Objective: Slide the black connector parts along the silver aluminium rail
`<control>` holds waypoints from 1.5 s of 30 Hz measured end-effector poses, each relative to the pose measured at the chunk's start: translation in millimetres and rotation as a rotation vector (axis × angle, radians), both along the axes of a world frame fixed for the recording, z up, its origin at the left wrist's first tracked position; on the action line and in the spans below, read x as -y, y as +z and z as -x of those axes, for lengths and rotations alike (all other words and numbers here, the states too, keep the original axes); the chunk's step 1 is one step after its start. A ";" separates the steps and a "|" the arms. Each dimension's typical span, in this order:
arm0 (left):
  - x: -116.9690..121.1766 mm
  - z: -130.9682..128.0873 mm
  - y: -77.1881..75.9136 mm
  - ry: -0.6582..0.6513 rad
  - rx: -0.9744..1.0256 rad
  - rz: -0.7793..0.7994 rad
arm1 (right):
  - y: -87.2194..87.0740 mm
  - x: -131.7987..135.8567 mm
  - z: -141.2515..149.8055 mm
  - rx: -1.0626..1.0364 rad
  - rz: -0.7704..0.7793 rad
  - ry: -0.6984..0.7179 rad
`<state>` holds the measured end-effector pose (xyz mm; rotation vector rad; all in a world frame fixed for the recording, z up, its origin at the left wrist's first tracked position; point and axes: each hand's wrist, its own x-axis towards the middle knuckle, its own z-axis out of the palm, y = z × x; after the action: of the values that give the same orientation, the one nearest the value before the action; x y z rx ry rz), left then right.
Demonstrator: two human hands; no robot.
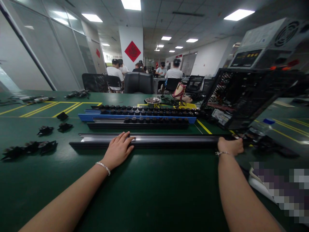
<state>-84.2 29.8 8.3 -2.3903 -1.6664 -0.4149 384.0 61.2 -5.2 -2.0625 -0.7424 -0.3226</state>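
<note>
Black rail (169,146), mid-frame: looks unfilled | knobbed rail (108,126) above: part-filled | left hand (119,149): fingers spread atop | right hand (230,146): curled, hold unclear

Long black rail (173,141), straight, bright silvery channel along its length, lying crosswise on the green tabletop (154,190)

There were one left hand (118,149), one right hand (230,146) and two bracelets (103,167). There were one bare rail (173,139), one bowl (153,101) and one computer case (241,96).
</note>
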 end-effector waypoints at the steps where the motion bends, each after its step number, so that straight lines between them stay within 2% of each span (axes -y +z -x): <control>1: 0.3 -0.2 0.5 0.001 0.004 0.000 | 0.8 0.5 0.7 -0.046 -0.005 -0.042; 5: 0.9 -0.6 1.7 0.001 0.014 0.010 | 4.9 2.1 4.1 -0.185 -0.023 -0.127; 14: -1.3 0.8 -1.3 0.002 0.007 0.001 | 8.9 2.6 10.7 -0.257 -0.022 -0.127; 45: -0.8 0.3 -0.7 0.003 0.001 -0.007 | 11.7 2.9 22.4 -0.126 -0.045 -0.117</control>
<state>-84.4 30.7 7.6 -2.3831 -1.6656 -0.4207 361.6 58.3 6.5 -2.0669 -0.5355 -0.2696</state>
